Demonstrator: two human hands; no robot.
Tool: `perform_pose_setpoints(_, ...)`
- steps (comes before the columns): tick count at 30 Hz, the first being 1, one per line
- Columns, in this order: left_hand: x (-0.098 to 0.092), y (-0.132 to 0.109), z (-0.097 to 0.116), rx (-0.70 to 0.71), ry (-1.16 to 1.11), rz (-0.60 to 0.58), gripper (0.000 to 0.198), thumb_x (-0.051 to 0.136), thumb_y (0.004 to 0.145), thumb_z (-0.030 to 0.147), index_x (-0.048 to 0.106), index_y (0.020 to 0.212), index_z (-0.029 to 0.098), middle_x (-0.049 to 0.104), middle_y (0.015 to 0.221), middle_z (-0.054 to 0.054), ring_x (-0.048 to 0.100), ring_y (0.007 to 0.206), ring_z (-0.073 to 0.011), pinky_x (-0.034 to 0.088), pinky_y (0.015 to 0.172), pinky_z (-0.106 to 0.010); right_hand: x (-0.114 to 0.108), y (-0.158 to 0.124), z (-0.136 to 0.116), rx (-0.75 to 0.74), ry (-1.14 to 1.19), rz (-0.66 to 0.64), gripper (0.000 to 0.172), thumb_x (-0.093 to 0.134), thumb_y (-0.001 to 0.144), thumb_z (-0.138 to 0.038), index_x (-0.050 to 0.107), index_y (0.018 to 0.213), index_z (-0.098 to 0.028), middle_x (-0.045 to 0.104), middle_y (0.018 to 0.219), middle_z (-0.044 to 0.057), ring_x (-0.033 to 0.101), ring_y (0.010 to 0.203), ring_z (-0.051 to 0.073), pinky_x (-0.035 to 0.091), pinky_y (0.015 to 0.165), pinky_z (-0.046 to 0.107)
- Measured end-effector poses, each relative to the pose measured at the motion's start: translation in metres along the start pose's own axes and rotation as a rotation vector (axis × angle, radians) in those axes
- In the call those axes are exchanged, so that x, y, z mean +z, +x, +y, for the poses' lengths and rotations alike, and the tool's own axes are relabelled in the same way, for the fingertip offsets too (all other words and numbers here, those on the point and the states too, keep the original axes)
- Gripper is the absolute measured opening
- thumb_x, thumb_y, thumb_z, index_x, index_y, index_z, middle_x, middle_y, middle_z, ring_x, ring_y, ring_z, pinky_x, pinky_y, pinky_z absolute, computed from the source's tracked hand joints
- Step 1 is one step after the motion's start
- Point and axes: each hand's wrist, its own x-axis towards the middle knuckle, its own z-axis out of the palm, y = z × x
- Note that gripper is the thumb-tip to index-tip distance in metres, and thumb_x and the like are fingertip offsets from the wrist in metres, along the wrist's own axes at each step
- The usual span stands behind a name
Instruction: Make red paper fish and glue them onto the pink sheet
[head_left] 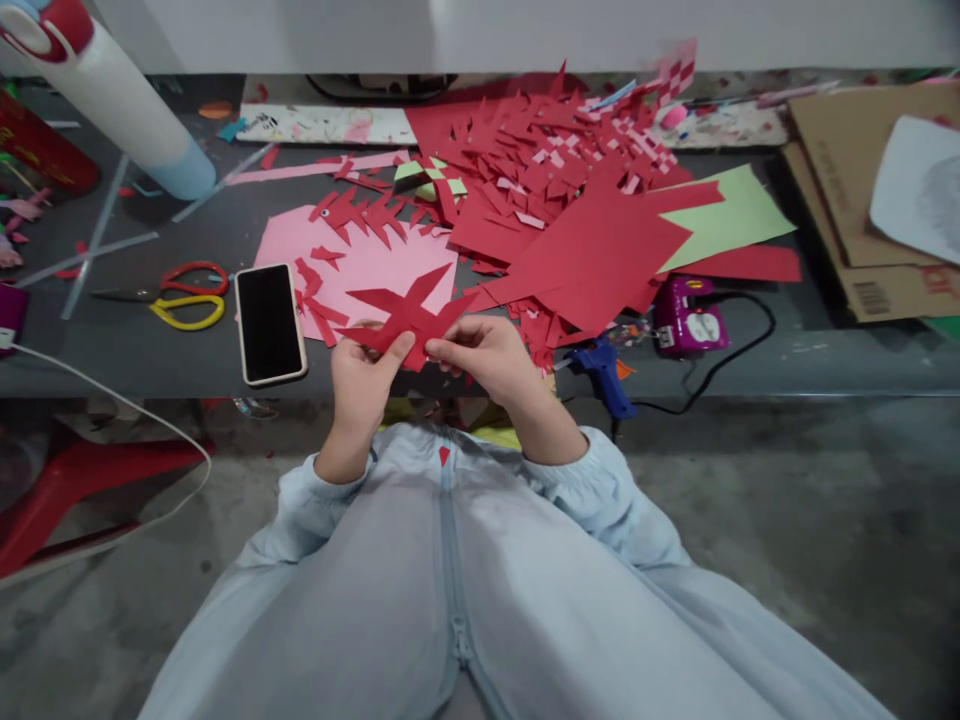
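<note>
While my left hand (365, 375) and right hand (484, 358) pinch red paper cutout (412, 322) over table (180, 365) near front edge, I guess: light, bendy, rips easily; best hold wide middle, not thin tips.

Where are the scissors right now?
In the head view, the scissors lie on the left part of the dark table, just left of the phone.

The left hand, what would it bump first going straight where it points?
Beyond the red paper cutout it holds, the left hand would probably meet the pink sheet, though the hand's height is unclear.
</note>
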Motion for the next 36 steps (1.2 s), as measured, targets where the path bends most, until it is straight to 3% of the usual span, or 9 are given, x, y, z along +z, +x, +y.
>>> perform_pose_setpoints(8, -0.007, 0.005, 0.005, 0.018, -0.016, 0.035, 0.043, 0.091, 0.057, 0.048, 0.066, 0.076, 0.018, 0.072, 0.075, 0.001, 0.068, 0.070, -0.0118, 0.058, 0.073, -0.026, -0.033, 0.000, 0.002, -0.026, 0.083, 0.240, 0.037, 0.087, 0.056, -0.050, 0.073, 0.068, -0.017, 0.071, 0.061, 0.002, 0.061, 0.051, 0.011, 0.054, 0.051, 0.024)
perform_pose_setpoints(16, -0.008, 0.000, -0.001, -0.079, 0.027, -0.071, 0.041, 0.090, 0.058, 0.046, 0.066, 0.075, 0.017, 0.072, 0.074, 0.000, 0.068, 0.068, -0.0126, 0.056, 0.065, -0.025, -0.025, 0.002, -0.005, -0.155, 0.069, 0.151, 0.030, 0.086, 0.062, -0.044, 0.074, 0.072, -0.019, 0.068, 0.057, -0.001, 0.058, 0.049, 0.009, 0.051, 0.049, 0.022)
perform_pose_setpoints(23, -0.024, 0.001, 0.002, -0.054, 0.185, -0.087, 0.033, 0.086, 0.065, 0.042, 0.066, 0.076, 0.018, 0.070, 0.075, 0.000, 0.067, 0.070, -0.0134, 0.055, 0.065, -0.025, -0.045, 0.007, -0.004, -0.197, 0.025, 0.337, 0.029, 0.086, 0.063, -0.043, 0.071, 0.065, -0.019, 0.067, 0.057, -0.002, 0.058, 0.048, 0.008, 0.050, 0.047, 0.021)
perform_pose_setpoints(26, -0.030, 0.002, 0.007, 0.143, 0.380, -0.094, 0.025, 0.081, 0.072, 0.038, 0.067, 0.077, 0.018, 0.068, 0.072, 0.001, 0.064, 0.067, -0.0128, 0.052, 0.063, -0.025, -0.054, 0.007, -0.006, -0.202, 0.049, 0.414, 0.028, 0.086, 0.062, -0.043, 0.074, 0.069, -0.019, 0.069, 0.059, 0.000, 0.061, 0.051, 0.009, 0.054, 0.051, 0.022)
perform_pose_setpoints(31, -0.039, 0.003, 0.016, 0.780, 0.748, -0.078, 0.004, 0.069, 0.084, 0.025, 0.073, 0.082, 0.024, 0.071, 0.081, -0.001, 0.065, 0.080, -0.0152, 0.050, 0.075, -0.031, -0.051, -0.001, -0.011, -0.170, 0.032, 0.357, 0.025, 0.086, 0.064, -0.039, 0.077, 0.073, -0.017, 0.070, 0.062, 0.001, 0.062, 0.052, 0.010, 0.056, 0.054, 0.025)
perform_pose_setpoints(36, -0.045, 0.002, 0.022, 1.042, 0.839, -0.130, 0.015, 0.068, 0.082, 0.018, 0.074, 0.090, 0.030, 0.072, 0.086, -0.001, 0.065, 0.082, -0.0176, 0.048, 0.077, -0.034, -0.036, -0.009, -0.011, -0.064, 0.052, 0.208, 0.035, 0.086, 0.062, -0.050, 0.076, 0.074, -0.018, 0.071, 0.064, 0.002, 0.062, 0.052, 0.011, 0.056, 0.054, 0.026)
